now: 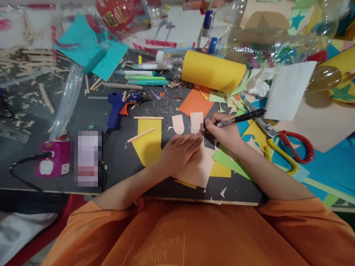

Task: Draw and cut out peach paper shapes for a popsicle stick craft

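My right hand point(225, 132) grips a black pen point(242, 117), its fingers closed round the lower part and its back end pointing right. Under the pen lies a peach sheet of paper point(198, 170), with a drawn rounded outline on its narrow upper part. My left hand point(180, 152) lies flat on that sheet, fingers stretched out beside the outline. Just left of the outline rests a small peach cutout point(178, 124) with one rounded end. A yellow paper piece point(151, 138) with two thin wooden sticks lies left of my left hand.
Scissors point(269, 129) with red and yellow handles lie on the right. A blue glue gun point(116, 105), several markers point(146, 78) and a yellow paper-wrapped bottle point(213, 70) sit farther back. A phone point(88, 159) and a purple power socket point(54, 159) are on the left.
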`<state>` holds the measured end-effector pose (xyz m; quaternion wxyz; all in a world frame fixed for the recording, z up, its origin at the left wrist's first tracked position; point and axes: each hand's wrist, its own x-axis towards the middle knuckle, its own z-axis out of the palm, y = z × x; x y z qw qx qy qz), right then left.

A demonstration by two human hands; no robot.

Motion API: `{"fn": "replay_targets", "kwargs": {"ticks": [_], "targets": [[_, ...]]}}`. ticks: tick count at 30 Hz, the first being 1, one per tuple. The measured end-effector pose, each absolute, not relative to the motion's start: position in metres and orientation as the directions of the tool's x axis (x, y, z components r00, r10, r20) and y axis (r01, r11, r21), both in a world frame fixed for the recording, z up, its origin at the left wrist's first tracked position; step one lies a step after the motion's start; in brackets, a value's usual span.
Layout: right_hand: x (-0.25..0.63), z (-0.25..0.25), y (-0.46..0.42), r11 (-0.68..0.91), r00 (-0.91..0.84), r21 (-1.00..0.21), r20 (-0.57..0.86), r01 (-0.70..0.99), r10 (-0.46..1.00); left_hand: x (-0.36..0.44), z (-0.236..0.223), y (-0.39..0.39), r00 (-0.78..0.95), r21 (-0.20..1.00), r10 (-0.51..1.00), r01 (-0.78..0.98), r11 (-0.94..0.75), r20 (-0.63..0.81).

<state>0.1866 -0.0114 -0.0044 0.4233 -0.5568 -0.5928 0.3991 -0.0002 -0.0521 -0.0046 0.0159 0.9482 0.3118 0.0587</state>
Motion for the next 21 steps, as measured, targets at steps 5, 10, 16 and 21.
{"fn": "replay_targets", "kwargs": {"ticks": [5,10,16,21], "targets": [[0.1866,-0.0055,-0.0113,0.063,-0.048,-0.946,0.05,0.318,0.998,0.0001,-0.0054,-0.0514,0.794,0.059,0.588,0.587,-0.807,0.154],[0.1874,-0.0069,-0.011,0.057,-0.008,-0.945,0.058,0.321,0.998,0.0,-0.0069,-0.0513,0.795,0.063,0.587,0.585,-0.809,0.152],[0.1873,-0.0071,-0.011,0.07,-0.041,-0.941,0.06,0.33,0.997,0.0005,-0.0094,-0.0518,0.795,0.083,0.586,0.581,-0.81,0.159],[0.1876,-0.0071,-0.0104,0.056,-0.014,-0.947,0.055,0.315,0.998,0.0006,-0.0073,-0.0515,0.794,0.1,0.595,0.587,-0.804,0.126]]}}
